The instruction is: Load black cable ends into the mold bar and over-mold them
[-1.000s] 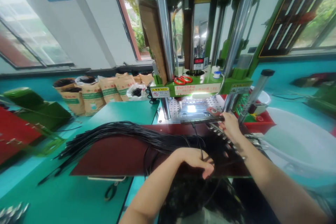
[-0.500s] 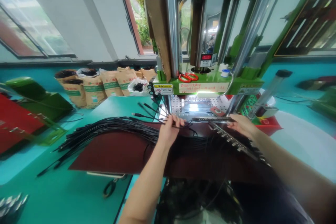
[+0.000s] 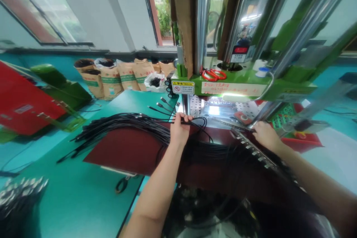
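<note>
My left hand [image 3: 180,129] is closed round several thin black cables, whose connector ends [image 3: 160,106] fan out beyond the fingers to the left. A loop of black cable [image 3: 205,123] sticks out on its right side. My right hand [image 3: 266,134] pinches the near end of a narrow metal bar [image 3: 235,123], which slants in front of the press opening. Just below it, a second metal strip with a row of small teeth [image 3: 254,149] lies at an angle over the dark red board [image 3: 119,148]. A thick bundle of black cables [image 3: 131,121] spreads across this board.
The green press [image 3: 184,76] stands ahead, its perforated metal bed [image 3: 196,106] lit. Orange-handled scissors [image 3: 213,75] rest on its ledge. A red bin [image 3: 304,143] is at right. Paper sacks [image 3: 108,80] line the back wall. Silvery-ended parts [image 3: 25,193] lie front left on the green table [image 3: 80,197].
The view has turned, so the press appears farther right and nearer. The metal bar now tilts, where before it was nearly level. Both hands keep their hold.
</note>
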Demonstrator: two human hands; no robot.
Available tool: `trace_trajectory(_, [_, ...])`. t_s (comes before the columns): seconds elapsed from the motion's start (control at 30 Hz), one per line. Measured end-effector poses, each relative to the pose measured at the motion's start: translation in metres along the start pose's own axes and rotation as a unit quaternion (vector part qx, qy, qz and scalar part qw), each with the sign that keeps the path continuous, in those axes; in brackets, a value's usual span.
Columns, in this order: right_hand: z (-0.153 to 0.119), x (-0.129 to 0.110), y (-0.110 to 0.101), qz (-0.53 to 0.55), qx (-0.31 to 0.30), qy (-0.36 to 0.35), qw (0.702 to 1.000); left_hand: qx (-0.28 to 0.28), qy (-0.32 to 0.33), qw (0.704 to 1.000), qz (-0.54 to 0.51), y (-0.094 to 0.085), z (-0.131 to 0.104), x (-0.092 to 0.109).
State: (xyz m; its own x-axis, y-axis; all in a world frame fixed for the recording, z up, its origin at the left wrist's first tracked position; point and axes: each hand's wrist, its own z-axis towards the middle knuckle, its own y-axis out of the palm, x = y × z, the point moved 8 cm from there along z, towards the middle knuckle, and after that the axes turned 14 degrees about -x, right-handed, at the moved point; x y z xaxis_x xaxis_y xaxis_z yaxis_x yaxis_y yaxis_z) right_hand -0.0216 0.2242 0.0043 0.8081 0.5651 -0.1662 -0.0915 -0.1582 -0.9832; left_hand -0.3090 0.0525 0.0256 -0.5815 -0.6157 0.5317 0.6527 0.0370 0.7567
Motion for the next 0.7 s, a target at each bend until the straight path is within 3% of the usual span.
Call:
trace_trajectory(0.07, [-0.011, -0.049, -0.003, -0.036, -0.028, -0.064, 0.997, -0.001, 0.003, 1.0, -0.005, -0.001, 0.002, -0.001])
trace_trajectory(0.17, [-0.035, -0.145, 0.007, -0.031, -0.129, -0.218, 0.967, 0.006, 0.008, 1.0, -0.005, -0.001, 0.005, -0.002])
trace_trajectory(0.27, [-0.051, -0.2, 0.031, -0.098, -0.21, -0.232, 0.945, 0.041, 0.014, 0.999, 0.005, -0.005, 0.009, 0.002])
trace_trajectory(0.37, [-0.054, -0.214, 0.046, -0.151, -0.192, -0.213, 0.946, 0.091, 0.024, 0.996, 0.007, -0.013, 0.013, 0.005])
trace_trajectory(0.53, [-0.053, -0.21, 0.056, -0.182, -0.122, -0.199, 0.955, 0.176, 0.067, 0.982, 0.001, -0.024, 0.023, 0.014])
trace_trajectory(0.6, [-0.051, -0.208, 0.056, -0.158, -0.124, -0.189, 0.961, 0.206, 0.105, 0.973, 0.02, -0.031, 0.03, 0.032])
trace_trajectory(0.7, [-0.048, -0.205, 0.056, -0.129, -0.124, -0.18, 0.967, 0.256, 0.153, 0.951, 0.082, -0.052, 0.046, 0.079])
